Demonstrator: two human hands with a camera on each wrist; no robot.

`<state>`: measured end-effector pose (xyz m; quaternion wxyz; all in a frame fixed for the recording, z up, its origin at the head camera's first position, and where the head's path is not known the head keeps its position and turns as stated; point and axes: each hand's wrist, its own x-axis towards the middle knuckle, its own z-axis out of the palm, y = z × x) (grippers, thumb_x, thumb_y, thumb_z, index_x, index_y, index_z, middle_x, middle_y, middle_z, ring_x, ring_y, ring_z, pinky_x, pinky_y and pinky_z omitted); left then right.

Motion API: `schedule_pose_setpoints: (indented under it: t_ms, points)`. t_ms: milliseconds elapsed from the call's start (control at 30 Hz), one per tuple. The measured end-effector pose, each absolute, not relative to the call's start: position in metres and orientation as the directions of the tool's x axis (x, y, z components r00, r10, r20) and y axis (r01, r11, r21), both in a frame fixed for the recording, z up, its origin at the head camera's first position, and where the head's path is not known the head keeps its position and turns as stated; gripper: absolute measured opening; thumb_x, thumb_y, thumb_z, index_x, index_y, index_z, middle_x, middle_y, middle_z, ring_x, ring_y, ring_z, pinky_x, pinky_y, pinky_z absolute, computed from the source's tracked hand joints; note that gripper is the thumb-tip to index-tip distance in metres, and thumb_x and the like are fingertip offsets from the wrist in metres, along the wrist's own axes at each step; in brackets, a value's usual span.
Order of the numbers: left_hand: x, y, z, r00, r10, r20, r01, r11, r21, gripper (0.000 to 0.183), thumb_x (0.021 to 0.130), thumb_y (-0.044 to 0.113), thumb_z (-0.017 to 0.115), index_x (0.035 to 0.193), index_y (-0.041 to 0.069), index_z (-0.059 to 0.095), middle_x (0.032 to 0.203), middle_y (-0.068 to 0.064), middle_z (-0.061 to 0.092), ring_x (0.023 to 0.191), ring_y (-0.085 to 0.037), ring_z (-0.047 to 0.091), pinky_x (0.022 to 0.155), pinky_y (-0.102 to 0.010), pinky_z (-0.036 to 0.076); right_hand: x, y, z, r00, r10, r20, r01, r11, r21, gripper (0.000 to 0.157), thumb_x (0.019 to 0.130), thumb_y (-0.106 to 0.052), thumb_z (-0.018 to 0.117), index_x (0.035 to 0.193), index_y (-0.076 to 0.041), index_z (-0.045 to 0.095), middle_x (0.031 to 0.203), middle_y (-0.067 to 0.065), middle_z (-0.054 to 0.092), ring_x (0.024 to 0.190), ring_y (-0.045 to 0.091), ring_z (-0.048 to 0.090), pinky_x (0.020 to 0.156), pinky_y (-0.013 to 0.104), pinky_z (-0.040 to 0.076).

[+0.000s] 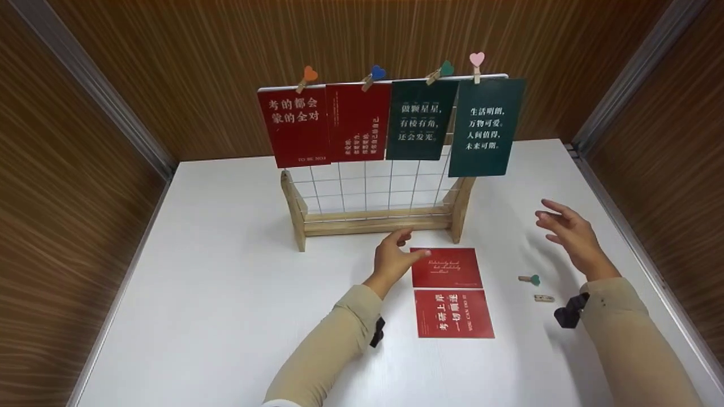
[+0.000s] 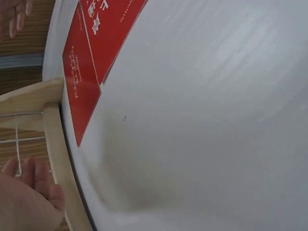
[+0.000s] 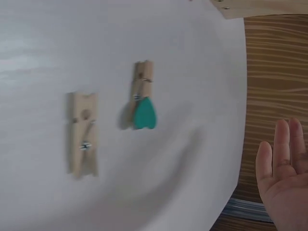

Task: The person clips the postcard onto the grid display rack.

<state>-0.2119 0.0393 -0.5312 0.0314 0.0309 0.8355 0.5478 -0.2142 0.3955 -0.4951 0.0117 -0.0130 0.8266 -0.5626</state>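
Note:
Beside the upper red card (image 1: 447,268), my left hand (image 1: 393,259) holds nothing, its fingers loosely bent and its thumb reaching over the card's left edge. A second red card (image 1: 454,314) lies just below that one, white lettering sideways. My right hand (image 1: 574,240) hovers at the right with relaxed, spread fingers and an empty grasp. Nearest to it on the table are a clothespin with a green heart (image 3: 144,108) and another wooden clothespin (image 3: 85,134) lying on its side, no heart visible.
Behind the hands stands a wire-grid rack (image 1: 378,223) with a wooden base. Two red cards (image 1: 297,133) and two dark green cards (image 1: 486,127) hang from its top rail under heart-topped clothespins (image 1: 374,76). Wood-grain panels (image 1: 198,45) wall in the white table (image 1: 237,271).

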Motion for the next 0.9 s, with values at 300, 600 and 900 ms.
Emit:
schedule_pose_setpoints:
  t_ms: [300, 600, 900]
  points:
    - [-0.212, 0.038, -0.55, -0.999, 0.039, -0.029, -0.01, 0.421, 0.907, 0.062, 0.074, 0.023, 0.083, 0.129, 0.008, 0.058, 0.12, -0.007, 0.062, 0.113, -0.025, 0.055, 0.092, -0.033, 0.045, -0.197, 0.405, -0.519, -0.999, -0.012, -0.053, 0.043, 0.427, -0.903, 0.059, 0.096, -0.035, 0.056, 0.144, -0.006, 0.039, 0.11, -0.021, 0.055, 0.098, -0.008, 0.054, 0.083, 0.016, 0.046]
    - [-0.212, 0.039, -0.555, -1.0, -0.004, -0.023, -0.021, 0.537, 0.843, 0.06, 0.072, 0.029, 0.084, 0.125, 0.012, 0.061, 0.115, -0.002, 0.065, 0.107, -0.02, 0.058, 0.092, -0.038, 0.04, -0.179, 0.415, -0.541, -0.995, -0.008, -0.1, 0.084, 0.477, -0.875, 0.063, 0.095, -0.037, 0.057, 0.141, 0.001, 0.038, 0.109, -0.019, 0.054, 0.094, -0.006, 0.057, 0.077, 0.015, 0.046]
    - [-0.21, 0.044, -0.561, -0.999, -0.025, -0.027, -0.037, 0.613, 0.789, 0.062, 0.071, 0.032, 0.084, 0.126, 0.016, 0.061, 0.116, -0.001, 0.064, 0.109, -0.022, 0.054, 0.094, -0.043, 0.035, -0.171, 0.421, -0.549, -0.993, -0.005, -0.118, 0.097, 0.537, -0.838, 0.064, 0.095, -0.041, 0.056, 0.141, 0.001, 0.039, 0.122, -0.003, 0.054, 0.095, -0.013, 0.049, 0.077, 0.011, 0.043]
